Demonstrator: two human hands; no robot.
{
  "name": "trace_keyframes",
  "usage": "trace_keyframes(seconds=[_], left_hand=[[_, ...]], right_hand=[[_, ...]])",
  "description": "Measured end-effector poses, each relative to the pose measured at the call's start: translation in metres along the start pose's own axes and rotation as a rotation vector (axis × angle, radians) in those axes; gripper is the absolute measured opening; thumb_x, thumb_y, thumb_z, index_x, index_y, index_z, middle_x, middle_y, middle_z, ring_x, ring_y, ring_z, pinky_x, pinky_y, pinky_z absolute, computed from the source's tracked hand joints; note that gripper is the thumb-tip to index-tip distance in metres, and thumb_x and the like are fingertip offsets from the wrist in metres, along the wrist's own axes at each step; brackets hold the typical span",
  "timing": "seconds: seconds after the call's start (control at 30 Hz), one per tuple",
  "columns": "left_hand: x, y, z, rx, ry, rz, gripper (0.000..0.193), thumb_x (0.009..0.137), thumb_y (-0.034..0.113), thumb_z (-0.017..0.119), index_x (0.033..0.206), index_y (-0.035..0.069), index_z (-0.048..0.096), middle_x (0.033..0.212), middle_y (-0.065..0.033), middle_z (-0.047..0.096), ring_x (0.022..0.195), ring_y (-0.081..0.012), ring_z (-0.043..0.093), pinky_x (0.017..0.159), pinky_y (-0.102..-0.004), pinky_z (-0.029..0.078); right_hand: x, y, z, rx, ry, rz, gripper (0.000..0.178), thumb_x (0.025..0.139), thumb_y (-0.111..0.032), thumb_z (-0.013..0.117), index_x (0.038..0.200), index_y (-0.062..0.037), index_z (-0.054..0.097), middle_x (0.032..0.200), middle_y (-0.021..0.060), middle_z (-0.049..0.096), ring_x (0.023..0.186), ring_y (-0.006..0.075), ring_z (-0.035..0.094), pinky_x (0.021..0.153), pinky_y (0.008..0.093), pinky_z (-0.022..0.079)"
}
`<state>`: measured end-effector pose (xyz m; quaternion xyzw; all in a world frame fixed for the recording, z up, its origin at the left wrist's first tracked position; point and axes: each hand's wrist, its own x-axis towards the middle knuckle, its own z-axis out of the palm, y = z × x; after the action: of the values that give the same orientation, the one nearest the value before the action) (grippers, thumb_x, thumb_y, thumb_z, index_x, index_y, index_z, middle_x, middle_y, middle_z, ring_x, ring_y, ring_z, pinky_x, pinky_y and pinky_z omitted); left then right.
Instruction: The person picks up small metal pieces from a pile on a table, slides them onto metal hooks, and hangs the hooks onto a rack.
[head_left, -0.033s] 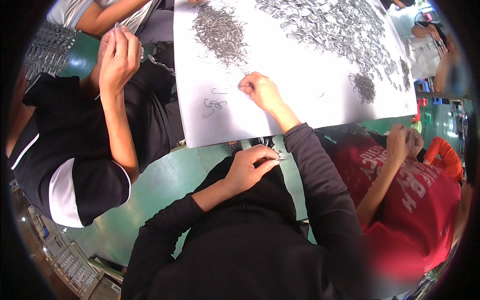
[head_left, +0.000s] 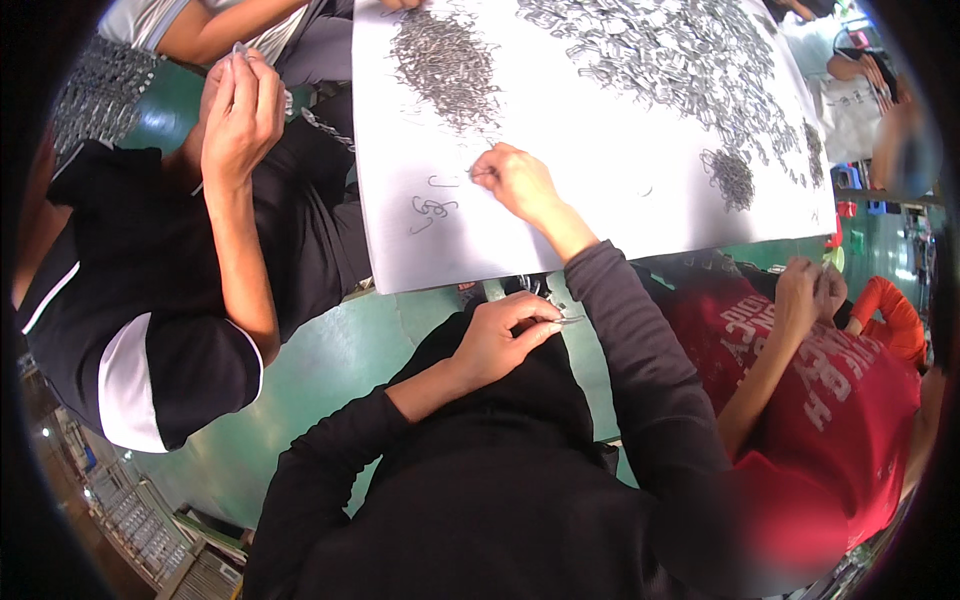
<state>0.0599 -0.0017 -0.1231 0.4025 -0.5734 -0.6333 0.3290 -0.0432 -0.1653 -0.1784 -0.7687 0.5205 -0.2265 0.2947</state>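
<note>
My right hand is out over the white table, thumb and fingers pinched together on what looks like a thin dark bit of wire, too small to make out well. My left hand is in front of the lap, off the table edge, thumb and forefinger clamped on a thin metal piece that pokes out past the fingertips. Just left of the right hand I get a single hook, then a few loose hooks bunched nearby. Farther up, a heap of hooks; upper right, a wide spread of metal clips, with a small dark pile below it. Left of me, a co-worker in a black shirt, hands raised; right, another in a red shirt, hands together. Green floor underneath.
</note>
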Motion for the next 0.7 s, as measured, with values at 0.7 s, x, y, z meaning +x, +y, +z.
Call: trace_keyframes(seconds=[0.7], left_hand=[[0.039,0.019,0.011,-0.083,-0.091,0.035,0.012,0.082,-0.006,0.061,0.092,-0.003,0.057,0.091,-0.008,0.061,0.082,-0.0107,0.061,0.073,-0.0234,0.052]], right_hand=[[-0.168,-0.067,-0.134,1.039,0.297,0.559,0.008,0.087,-0.008,0.059,0.089,-0.0003,0.059,0.08,0.0053,0.061,0.064,0.0092,0.057,0.051,0.0201,0.044]])
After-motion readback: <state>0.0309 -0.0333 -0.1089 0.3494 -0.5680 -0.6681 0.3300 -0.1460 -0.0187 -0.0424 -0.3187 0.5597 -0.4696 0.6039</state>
